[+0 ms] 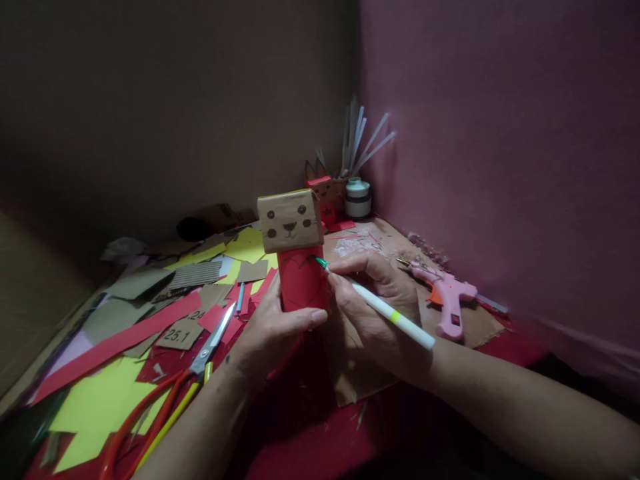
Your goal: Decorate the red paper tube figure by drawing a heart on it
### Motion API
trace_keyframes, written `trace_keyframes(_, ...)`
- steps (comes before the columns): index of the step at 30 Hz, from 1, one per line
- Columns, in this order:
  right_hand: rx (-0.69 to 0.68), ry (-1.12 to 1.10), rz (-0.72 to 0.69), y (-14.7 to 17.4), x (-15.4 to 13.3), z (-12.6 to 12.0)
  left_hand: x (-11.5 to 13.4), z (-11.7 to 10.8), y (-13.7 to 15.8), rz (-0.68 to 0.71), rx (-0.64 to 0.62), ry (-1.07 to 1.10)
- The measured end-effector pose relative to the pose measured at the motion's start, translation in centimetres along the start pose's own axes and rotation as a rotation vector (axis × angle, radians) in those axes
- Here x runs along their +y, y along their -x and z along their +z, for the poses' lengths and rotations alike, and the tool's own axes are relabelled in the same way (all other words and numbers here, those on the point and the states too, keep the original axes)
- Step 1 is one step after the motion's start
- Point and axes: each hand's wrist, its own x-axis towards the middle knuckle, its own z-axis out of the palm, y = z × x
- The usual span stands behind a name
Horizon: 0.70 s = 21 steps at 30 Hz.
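Observation:
My left hand (280, 317) is wrapped round the lower part of a cardboard figure. This figure has a red paper tube body (303, 283) and a boxy brown cardboard head (290, 223) with drawn eyes, nose and mouth. Between the fingers of my right hand (380, 300) is a white marker pen (387, 312) with a light green band. Its green tip touches, or is very close to, the upper right of the red tube, where a dark curved line shows. The figure stands upright, its base hidden behind my left hand.
Red-handled scissors (193, 377) lie by my left forearm, among cardboard scraps, red strips and yellow paper (100, 407). To the right rests a pink glue gun (447, 297). At the back stand a lidded jar (358, 199), white sticks (367, 143) and another figure (323, 193) near the walls.

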Motion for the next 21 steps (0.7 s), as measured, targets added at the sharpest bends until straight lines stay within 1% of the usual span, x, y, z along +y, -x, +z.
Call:
trace_keyframes(6, -0.013, 0.053, -0.003, -0.11, -0.32, -0.05, -0.37, -0.30, -0.14, 0.007, -0.014, 0.004)
trace_keyframes(10, -0.008, 0.084, 0.009, -0.18, -0.61, -0.14, -0.21, -0.08, -0.17, -0.012, -0.012, 0.020)
trace_keyframes(15, 0.001, 0.068, -0.008, -0.25, -0.66, -0.11, 0.13, 0.25, 0.04, 0.008, -0.033, 0.046)
trace_keyframes(21, -0.006, 0.061, -0.021, -0.17, -0.40, -0.05, -0.09, -0.07, -0.08, 0.027, -0.070, 0.064)
